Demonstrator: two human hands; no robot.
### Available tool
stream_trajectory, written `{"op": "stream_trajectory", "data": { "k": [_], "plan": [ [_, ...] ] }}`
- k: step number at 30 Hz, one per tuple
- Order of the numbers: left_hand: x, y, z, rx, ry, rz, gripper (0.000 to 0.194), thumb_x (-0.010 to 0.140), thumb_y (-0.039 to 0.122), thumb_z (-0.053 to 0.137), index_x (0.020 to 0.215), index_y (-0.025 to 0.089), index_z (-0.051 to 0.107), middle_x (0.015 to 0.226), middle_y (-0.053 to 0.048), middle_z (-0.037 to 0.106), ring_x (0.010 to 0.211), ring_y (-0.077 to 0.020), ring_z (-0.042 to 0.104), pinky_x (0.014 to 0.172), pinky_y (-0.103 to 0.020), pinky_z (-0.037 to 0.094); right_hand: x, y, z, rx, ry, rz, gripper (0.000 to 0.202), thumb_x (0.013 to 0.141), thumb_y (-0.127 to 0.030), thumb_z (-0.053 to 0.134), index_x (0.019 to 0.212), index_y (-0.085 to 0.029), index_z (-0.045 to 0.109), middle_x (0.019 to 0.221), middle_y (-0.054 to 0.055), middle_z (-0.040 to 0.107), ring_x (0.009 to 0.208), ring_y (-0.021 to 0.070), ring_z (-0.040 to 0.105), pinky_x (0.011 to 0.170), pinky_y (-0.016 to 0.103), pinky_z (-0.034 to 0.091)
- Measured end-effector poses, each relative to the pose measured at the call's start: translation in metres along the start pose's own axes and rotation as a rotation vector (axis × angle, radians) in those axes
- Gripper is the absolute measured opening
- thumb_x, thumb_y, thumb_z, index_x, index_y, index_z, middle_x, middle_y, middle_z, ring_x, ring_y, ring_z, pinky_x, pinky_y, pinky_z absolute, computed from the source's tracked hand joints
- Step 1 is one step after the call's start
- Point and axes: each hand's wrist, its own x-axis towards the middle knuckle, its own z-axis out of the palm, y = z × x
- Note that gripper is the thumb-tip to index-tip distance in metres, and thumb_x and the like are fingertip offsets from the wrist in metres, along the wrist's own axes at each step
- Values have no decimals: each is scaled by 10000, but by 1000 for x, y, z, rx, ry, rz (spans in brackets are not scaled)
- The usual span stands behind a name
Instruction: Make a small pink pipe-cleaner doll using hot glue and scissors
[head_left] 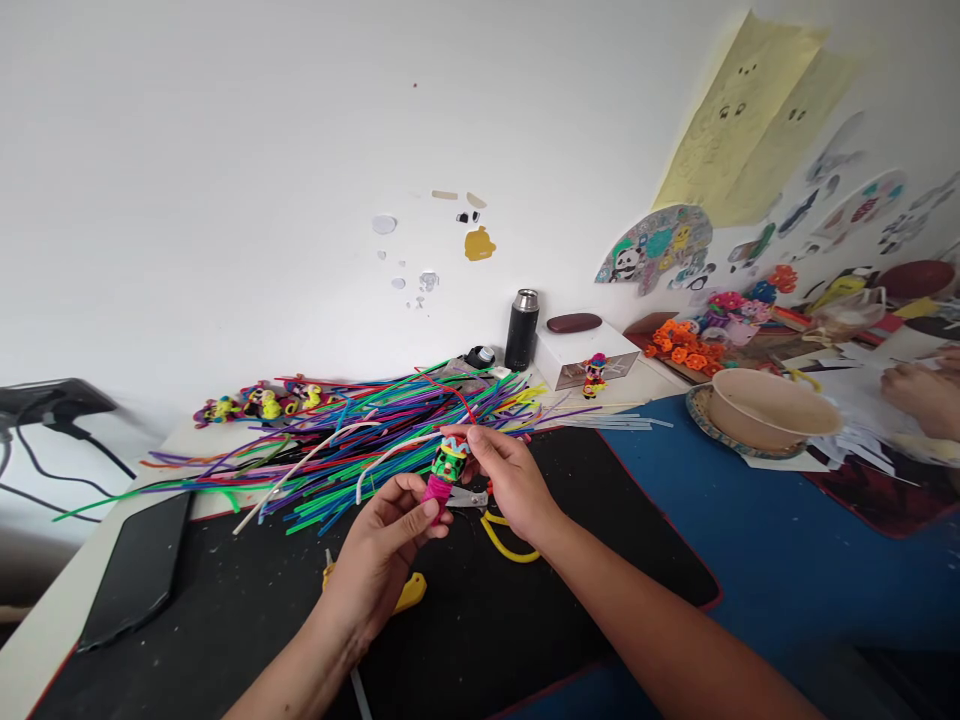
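Note:
A small pipe-cleaner figure (448,462) with a green face, a yellow and blue headband and a pink wrapped body is held upright over the black mat. My left hand (401,530) pinches its pink body between thumb and fingers. At the top of the head, my right hand (510,480) has its thumb and fingers closed on a red pipe cleaner (457,395), which loops up and back. A white pipe cleaner (390,455) sticks out to the left of the head. Yellow-handled scissors (510,545) lie behind my right hand, and a yellow tool (410,592) is partly hidden by my left hand.
Many coloured pipe cleaners (322,460) spread across the back of the black mat (247,610). A phone (139,570) lies left. Behind stand a black bottle (522,330), a white box (562,355) and a finished figure (595,375). A bowl (772,405) and another person's hand (919,390) are right.

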Motion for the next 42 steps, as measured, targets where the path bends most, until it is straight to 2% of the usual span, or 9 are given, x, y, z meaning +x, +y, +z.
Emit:
{"op": "stream_trajectory", "data": {
  "k": [12,16,20,23,26,30,35,42],
  "plan": [
    [0,1,-1,21,-8,1,373,618,294,1018,816,171,728,808,-4,671,737,-173,699,652,-251,575,1,0,0,21,-25,19,456,914,-664,711,1080,-264,853,884,29,707,717,182,592,685,315,516],
    [2,-2,-4,62,-13,46,337,653,302,999,846,177,753,846,-17,693,791,-174,674,717,-258,537,1,3,-1,66,-15,33,466,912,-660,719,1119,-260,839,916,36,714,725,182,603,674,316,515],
    [6,-3,-7,58,39,95,371,641,323,1004,914,180,798,902,-44,741,855,-181,657,803,-265,511,1,8,-1,198,28,50,513,897,-664,740,1166,-234,810,976,72,746,751,199,673,637,307,505],
    [10,1,-7,10,53,111,425,602,330,1024,954,194,826,950,-60,780,923,-205,686,867,-281,517,-3,16,0,192,41,53,483,924,-650,718,1123,-218,802,944,83,758,731,200,686,629,311,487],
    [14,5,-9,-19,51,123,438,597,324,1028,976,205,842,935,-63,794,948,-224,707,891,-294,526,-10,26,4,144,-26,58,476,920,-666,715,1006,-207,803,884,74,750,709,199,682,629,318,480],
    [21,8,-16,-32,95,154,394,594,312,1030,922,192,847,902,-63,791,919,-218,704,861,-287,535,-17,42,13,116,-107,62,476,941,-652,700,1041,-194,783,905,75,748,708,191,686,623,308,461],
    [28,9,-22,-23,128,200,367,595,309,1032,864,169,826,907,-57,771,875,-183,669,810,-256,527,-17,55,23,125,-126,87,514,931,-666,705,1114,-189,758,914,71,739,692,178,684,623,297,459],
    [30,12,-17,5,84,175,399,613,346,1015,881,163,783,815,-35,702,681,-155,571,579,-269,498,-3,55,35,154,-206,88,528,920,-710,687,995,-190,733,868,46,720,644,164,675,606,284,442]
  ]
}}
